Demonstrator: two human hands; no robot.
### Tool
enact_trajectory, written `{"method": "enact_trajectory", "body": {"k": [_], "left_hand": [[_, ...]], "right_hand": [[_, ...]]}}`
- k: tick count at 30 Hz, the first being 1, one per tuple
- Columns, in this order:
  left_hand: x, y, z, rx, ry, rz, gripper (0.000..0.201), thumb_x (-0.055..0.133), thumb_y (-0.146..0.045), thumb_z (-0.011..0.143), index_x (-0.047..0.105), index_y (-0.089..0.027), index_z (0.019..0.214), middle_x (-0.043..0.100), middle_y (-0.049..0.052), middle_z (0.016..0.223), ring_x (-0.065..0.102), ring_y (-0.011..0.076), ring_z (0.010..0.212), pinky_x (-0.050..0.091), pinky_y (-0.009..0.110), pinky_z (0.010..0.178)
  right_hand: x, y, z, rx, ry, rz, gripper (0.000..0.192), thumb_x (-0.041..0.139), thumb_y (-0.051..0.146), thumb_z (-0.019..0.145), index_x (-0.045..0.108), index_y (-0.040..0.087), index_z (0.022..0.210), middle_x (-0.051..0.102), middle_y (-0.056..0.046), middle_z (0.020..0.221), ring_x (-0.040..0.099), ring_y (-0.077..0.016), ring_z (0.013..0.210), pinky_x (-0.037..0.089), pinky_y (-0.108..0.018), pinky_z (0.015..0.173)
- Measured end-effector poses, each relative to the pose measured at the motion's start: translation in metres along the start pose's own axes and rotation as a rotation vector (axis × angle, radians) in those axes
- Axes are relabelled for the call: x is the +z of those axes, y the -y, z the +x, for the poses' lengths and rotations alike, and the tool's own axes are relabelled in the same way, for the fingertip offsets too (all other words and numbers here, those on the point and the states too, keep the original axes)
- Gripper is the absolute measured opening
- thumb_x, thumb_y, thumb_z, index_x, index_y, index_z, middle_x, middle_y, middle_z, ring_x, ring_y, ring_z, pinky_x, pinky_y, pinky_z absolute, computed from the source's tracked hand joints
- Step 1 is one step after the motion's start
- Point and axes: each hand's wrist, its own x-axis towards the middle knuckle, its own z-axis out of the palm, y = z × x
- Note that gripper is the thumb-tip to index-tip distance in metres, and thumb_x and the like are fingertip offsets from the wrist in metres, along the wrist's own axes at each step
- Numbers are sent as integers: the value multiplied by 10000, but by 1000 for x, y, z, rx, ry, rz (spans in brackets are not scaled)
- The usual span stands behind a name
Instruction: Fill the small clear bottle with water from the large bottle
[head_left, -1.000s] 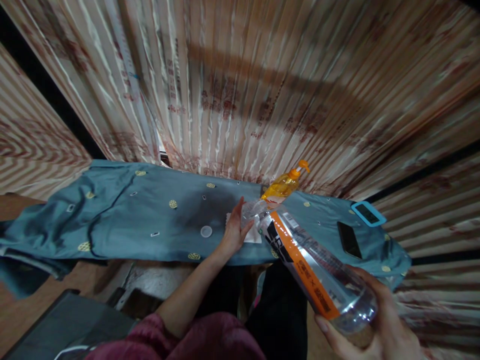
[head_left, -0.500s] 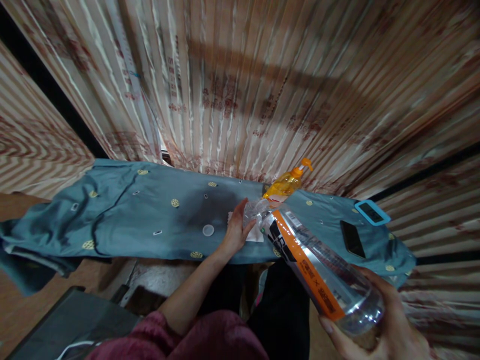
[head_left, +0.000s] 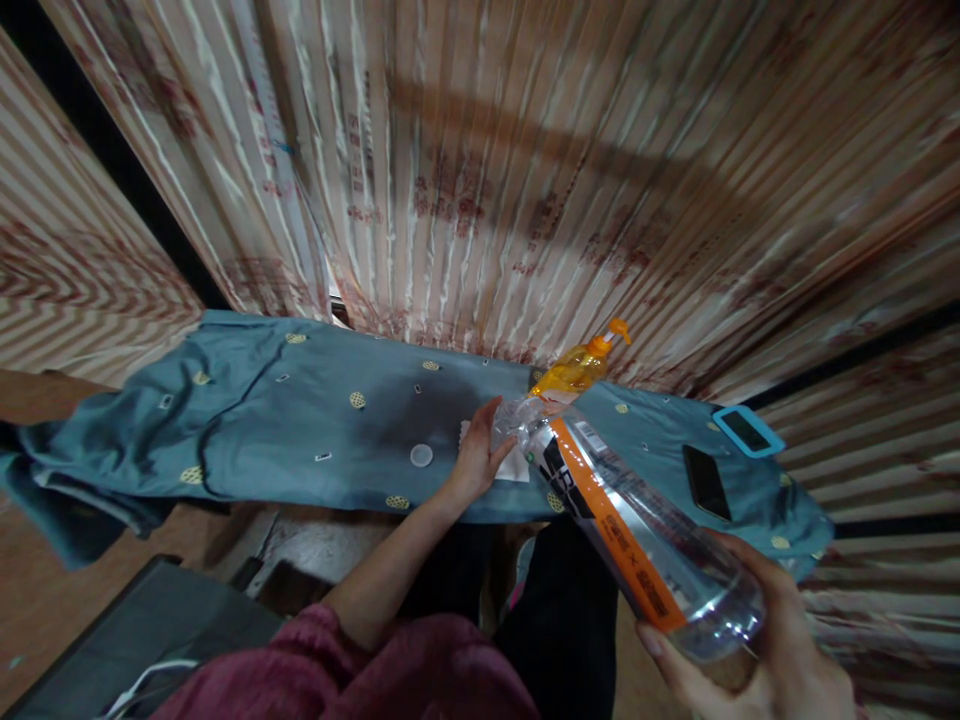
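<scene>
My right hand (head_left: 772,640) grips the base of a large clear plastic bottle (head_left: 622,530) with an orange, silver and black label. The bottle lies tilted, its neck end pointing left and away from me. At that end my left hand (head_left: 478,455) has its fingers and thumb round a small clear plastic container (head_left: 514,420). The bottle's mouth meets or overlaps this container; I cannot tell exactly how they touch. Under them lies a white tissue-like sheet (head_left: 516,466), partly hidden. A round whitish lid (head_left: 421,456) rests on the cloth left of my left hand.
A pump bottle of yellow liquid (head_left: 574,372) stands just behind the large bottle. To the right are a dark phone (head_left: 706,483) and a blue-framed digital display (head_left: 748,432). Blue-green patterned cloth (head_left: 262,430) covers the narrow table; a pleated curtain (head_left: 465,150) hangs behind.
The view has shifted slightly. Both hands keep their hold, and the large bottle stays tilted against the small clear container with hardly any movement.
</scene>
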Motion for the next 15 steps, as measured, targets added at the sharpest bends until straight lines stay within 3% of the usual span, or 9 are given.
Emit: {"method": "enact_trajectory", "body": {"k": [3,15], "left_hand": [[0,-1,0,-6,-1,-6,635,647,-463,930,435,-189,1463,526,187,1491,502,348,1416,363,575,1220],[-1,-2,0,-11,8,45,621,634,-428,939,420,-189,1471,523,191,1502,507,341,1412,373,570,1203]], "right_hand": [[-1,0,0,-22,11,4,867,458,859,819,444,192,1372,666,-154,1201,711,-353,1084,597,-461,907],[-2,3,0,75,41,15,916,462,916,753,463,220,1348,678,-135,1172,718,-370,1028,592,-503,860]]}}
